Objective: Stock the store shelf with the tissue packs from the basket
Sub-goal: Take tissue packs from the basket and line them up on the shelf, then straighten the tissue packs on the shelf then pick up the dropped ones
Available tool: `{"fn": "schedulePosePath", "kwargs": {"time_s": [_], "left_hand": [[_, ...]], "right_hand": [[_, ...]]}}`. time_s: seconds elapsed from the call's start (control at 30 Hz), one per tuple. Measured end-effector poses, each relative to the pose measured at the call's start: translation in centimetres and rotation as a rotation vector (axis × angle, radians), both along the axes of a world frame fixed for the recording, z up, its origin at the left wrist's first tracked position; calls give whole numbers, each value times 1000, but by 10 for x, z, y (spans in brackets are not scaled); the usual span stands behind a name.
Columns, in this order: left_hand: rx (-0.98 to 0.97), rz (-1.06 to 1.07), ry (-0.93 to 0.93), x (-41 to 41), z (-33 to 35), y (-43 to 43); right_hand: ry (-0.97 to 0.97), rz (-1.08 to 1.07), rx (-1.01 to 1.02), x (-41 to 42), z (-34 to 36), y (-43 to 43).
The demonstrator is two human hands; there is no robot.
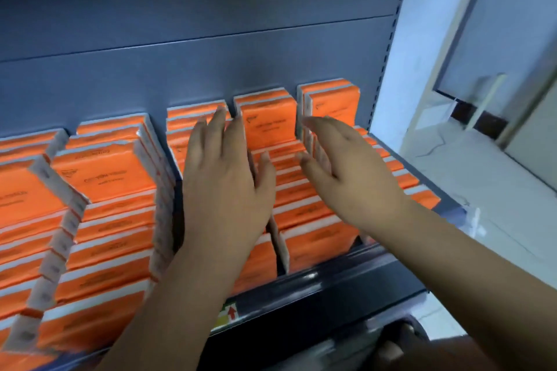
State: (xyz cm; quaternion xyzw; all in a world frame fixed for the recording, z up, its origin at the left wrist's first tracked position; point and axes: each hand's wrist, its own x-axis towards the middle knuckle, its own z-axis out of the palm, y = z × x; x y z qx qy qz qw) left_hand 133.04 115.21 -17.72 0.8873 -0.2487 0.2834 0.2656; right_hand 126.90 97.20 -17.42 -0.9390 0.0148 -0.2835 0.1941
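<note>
shelf (pixel 316 286): grey metal | load: orange tissue packs (pixel 102 175) in upright rows, front to back

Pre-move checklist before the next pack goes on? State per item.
1. Left hand free: ok, fingers straight, holds nothing.
2. Right hand free: ok, open, holds nothing.
3. Tissue packs already on the shelf: ok, several orange rows run front to back.
4. Rear packs at the right upright: ok, they stand against the back panel.
5. Free slot for another pack: cannot tell, hands and arms cover the middle and front right.
6. Basket located: cannot tell, only a dark shape at the bottom edge.
</note>
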Motion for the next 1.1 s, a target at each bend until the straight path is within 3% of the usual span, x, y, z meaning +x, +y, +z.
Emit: {"fn": "schedulePosePath", "kwargs": {"time_s": [0.13,0.27,0.5,0.73,0.97,1.1], "left_hand": [[73,-125,-63,-28,4,-41],[54,-269,-86,-68,5,-85],[20,-515,64,-161,18,-167],[120,-774,156,-271,17,-232],[136,-913,378,-354,-63,-270],[419,-988,409,-372,-147,-283]], "right_hand": [[-46,-184,53,-44,10,-26],[-52,-377,-20,-109,18,-60],[59,-679,-82,-242,24,-126],[211,-900,-18,-376,-11,-141],[402,-1049,6,-473,-84,-145],[634,-1099,37,-515,-141,-155]]}}
